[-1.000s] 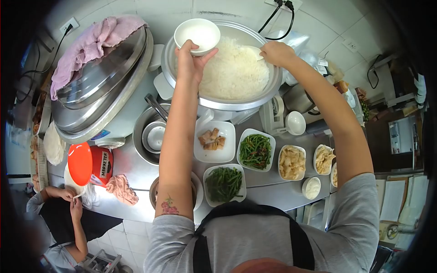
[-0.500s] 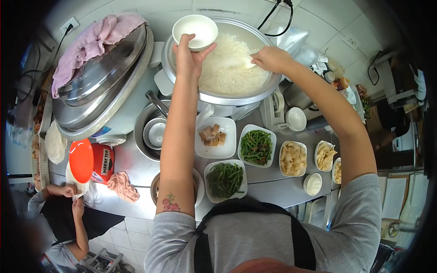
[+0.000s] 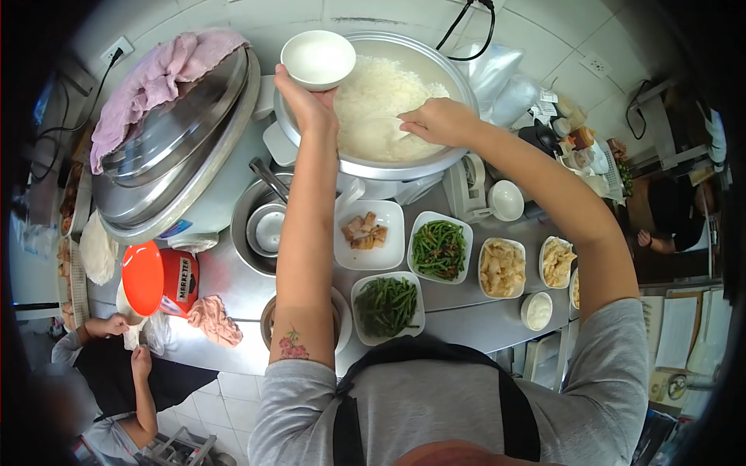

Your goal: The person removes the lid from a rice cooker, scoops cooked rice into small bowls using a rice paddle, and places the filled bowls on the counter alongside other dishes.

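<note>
The table [image 3: 466, 332] is metal and carries all the equipment described below. A large cooker [image 3: 237, 182] stands at the far left of the table, with lids on it and a pink towel [image 3: 175, 85] draped over them. To its right, an open rice pot [image 3: 404, 169] holds a broad bed of cooked rice [image 3: 396, 81]. A steel pot [image 3: 247, 252] sits nearer the wearer, partly behind the left forearm, with a smaller pan [image 3: 268, 231] inside it. A red bucket [image 3: 143, 278] stands further left.

The right hand [image 3: 437, 122] is inside the rim of the rice pot, closed around the handle of a white scoop [image 3: 395, 130]; the scoop's blade is down in the rice and hard to make out. The left hand [image 3: 308, 101] is partly open, palm up, and supports a white bowl [image 3: 318, 60] from below, its fingers spread about the underside. The bowl is above the left edge of the rice pot.

On the table in front of the rice pot are three square dishes: a meat dish [image 3: 388, 255], a green bean dish [image 3: 466, 252] and a dark greens dish [image 3: 408, 332]. Just beside an oval dish of yellowish food [image 3: 502, 268] is a small cup [image 3: 536, 311] of white food.
</note>
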Motion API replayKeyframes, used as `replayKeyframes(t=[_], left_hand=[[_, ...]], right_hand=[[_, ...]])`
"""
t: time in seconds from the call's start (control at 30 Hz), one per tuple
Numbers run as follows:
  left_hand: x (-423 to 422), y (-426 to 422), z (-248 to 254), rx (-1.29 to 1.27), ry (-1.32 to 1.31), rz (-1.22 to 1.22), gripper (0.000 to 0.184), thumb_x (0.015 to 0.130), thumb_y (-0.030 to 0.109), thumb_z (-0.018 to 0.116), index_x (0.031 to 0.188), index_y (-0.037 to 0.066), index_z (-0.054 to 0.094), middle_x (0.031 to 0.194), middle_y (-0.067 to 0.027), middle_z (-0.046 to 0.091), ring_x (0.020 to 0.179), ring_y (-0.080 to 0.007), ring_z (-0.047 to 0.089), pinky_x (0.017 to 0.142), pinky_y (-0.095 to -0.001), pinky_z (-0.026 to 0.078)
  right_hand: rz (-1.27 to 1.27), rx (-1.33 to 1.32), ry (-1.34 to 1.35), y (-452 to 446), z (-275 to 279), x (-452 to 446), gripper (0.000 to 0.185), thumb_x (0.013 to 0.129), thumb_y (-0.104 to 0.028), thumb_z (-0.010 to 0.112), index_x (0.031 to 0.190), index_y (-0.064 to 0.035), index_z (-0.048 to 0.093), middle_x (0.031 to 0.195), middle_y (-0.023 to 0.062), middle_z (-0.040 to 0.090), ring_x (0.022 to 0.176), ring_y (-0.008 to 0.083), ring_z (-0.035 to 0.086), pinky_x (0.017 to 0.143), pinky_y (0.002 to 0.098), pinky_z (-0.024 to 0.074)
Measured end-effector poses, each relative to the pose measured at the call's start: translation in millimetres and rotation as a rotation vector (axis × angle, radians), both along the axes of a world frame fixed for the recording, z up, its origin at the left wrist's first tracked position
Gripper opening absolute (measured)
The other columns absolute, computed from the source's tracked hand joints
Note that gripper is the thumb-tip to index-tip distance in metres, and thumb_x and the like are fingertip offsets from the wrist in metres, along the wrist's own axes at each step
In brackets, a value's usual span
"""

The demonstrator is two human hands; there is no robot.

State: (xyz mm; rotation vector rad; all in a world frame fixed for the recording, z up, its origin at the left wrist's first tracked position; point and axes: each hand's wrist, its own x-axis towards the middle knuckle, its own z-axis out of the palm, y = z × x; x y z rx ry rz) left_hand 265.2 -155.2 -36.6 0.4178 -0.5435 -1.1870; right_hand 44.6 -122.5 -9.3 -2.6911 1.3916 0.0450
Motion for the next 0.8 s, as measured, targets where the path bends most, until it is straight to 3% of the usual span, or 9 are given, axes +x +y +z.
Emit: replayKeyframes(t=[0.03,0.23,0.33,0.43,0.53,0.57,0.67,0.77,0.8], left_hand=[[-1.2,-1.3,0.0,0.042,-0.007,0.057,0.071,0.092,0.055,0.042,0.141,0.006,0.026,0.14,-0.0178,0.038,0.124,-0.035,0.046,0.101,-0.048,0.041],[-4.1,1.2,8.4,0.186,-0.14,0.28,0.07,0.092,0.051,0.046,0.144,0.012,0.019,0.136,-0.017,0.041,0.123,-0.0297,0.044,0.102,-0.0423,0.036],[-5.9,7.5,13.7,0.189,-0.142,0.342,0.069,0.092,0.048,0.052,0.145,0.014,0.022,0.135,-0.018,0.043,0.121,-0.0287,0.045,0.102,-0.0409,0.034],[-4.7,5.6,11.3,0.186,-0.161,0.392,0.067,0.091,0.043,0.056,0.144,0.014,0.027,0.134,-0.018,0.044,0.118,-0.028,0.047,0.102,-0.0372,0.036],[-4.4,7.6,11.4,0.15,-0.172,0.343,0.065,0.091,0.041,0.057,0.143,0.012,0.031,0.133,-0.0172,0.045,0.118,-0.0266,0.048,0.101,-0.035,0.037],[-4.3,7.3,11.1,0.174,-0.195,0.354,0.064,0.09,0.038,0.058,0.142,0.011,0.033,0.132,-0.0159,0.047,0.116,-0.0251,0.049,0.099,-0.0341,0.038],[-3.3,-0.7,-0.9,0.176,-0.336,0.335,0.069,0.087,0.046,0.057,0.143,0.015,0.03,0.132,-0.0118,0.047,0.112,-0.0252,0.051,0.084,-0.0401,0.045],[-5.5,-1.9,-4.3,0.214,-0.345,0.228,0.067,0.087,0.046,0.057,0.141,0.013,0.033,0.133,-0.0131,0.047,0.113,-0.0265,0.052,0.086,-0.0429,0.045],[-5.6,0.0,-3.5,0.264,-0.348,0.106,0.066,0.088,0.046,0.056,0.141,0.013,0.035,0.133,-0.0139,0.047,0.115,-0.0282,0.052,0.087,-0.0453,0.045]], right_hand=[[0.045,-0.021,-0.052,0.5,-2.4,3.3,0.031,0.093,-0.039,0.054,0.111,-0.0202,0.07,0.07,0.0155,0.066,0.067,0.0341,0.064,0.065,0.0434,0.0513],[0.11,0.27,-0.245,1.8,-11.9,9.1,0.033,0.093,-0.032,0.057,0.113,-0.009,0.068,0.071,0.0154,0.067,0.062,0.0298,0.063,0.064,0.0413,0.049],[0.189,0.349,-0.33,-8.6,-17.4,3.8,0.031,0.093,-0.03,0.059,0.108,-0.0054,0.07,0.061,0.0086,0.062,0.051,0.018,0.055,0.053,0.0353,0.045],[-0.091,0.767,-0.303,-12.6,1.8,1.6,0.028,0.093,-0.031,0.06,0.09,-0.0053,0.071,0.054,-0.0007,0.051,0.044,0.0076,0.042,0.041,0.0275,0.035],[-0.195,0.92,-0.271,-22.7,15.7,-4.0,0.031,0.093,-0.032,0.061,0.075,-0.0082,0.063,0.053,-0.0057,0.042,0.04,0.0025,0.034,0.037,0.0209,0.0243],[-0.233,0.918,-0.261,-21.9,25.7,-5.8,0.034,0.094,-0.032,0.06,0.07,-0.0087,0.057,0.053,-0.0051,0.044,0.039,0.0032,0.034,0.035,0.0218,0.0245],[-0.249,0.904,-0.272,-30.7,53.4,-22.4,0.031,0.093,-0.033,0.06,0.074,-0.0083,0.062,0.053,-0.0052,0.045,0.039,0.0034,0.034,0.035,0.0211,0.0254],[-0.298,0.772,-0.179,-45.8,93.3,-36.2,0.029,0.09,-0.036,0.062,0.091,-0.0076,0.068,0.058,-0.0008,0.051,0.042,0.0044,0.036,0.036,0.0225,0.0274],[-0.288,0.729,-0.124,-51.6,107.1,-34.9,0.028,0.09,-0.035,0.062,0.088,-0.0078,0.067,0.056,-0.0004,0.05,0.041,0.0049,0.036,0.035,0.0228,0.0275]])
